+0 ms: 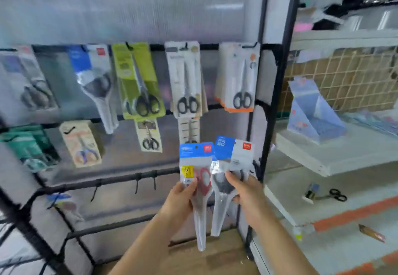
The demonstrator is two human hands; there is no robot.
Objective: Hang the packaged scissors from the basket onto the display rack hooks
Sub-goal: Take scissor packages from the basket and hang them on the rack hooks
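My left hand [182,197] grips a clear packet of red-handled scissors [201,180] with a blue header card, held upright. Beside it, my right hand [247,197] holds a second packet with black-handled scissors [226,180] and a blue and white header. Both packets are raised in front of the black display rack [112,181], near its lower right part. Several packaged scissors hang on the upper rows, among them a green pack [137,80] and an orange-trimmed pack [239,78]. The basket is not in view.
Black hooks [137,181] stick out from the bar left of my hands. A black upright post [277,80] borders the rack on the right. Beyond it stand white shelves [312,158] with a blue box [312,111] and loose black scissors [336,195].
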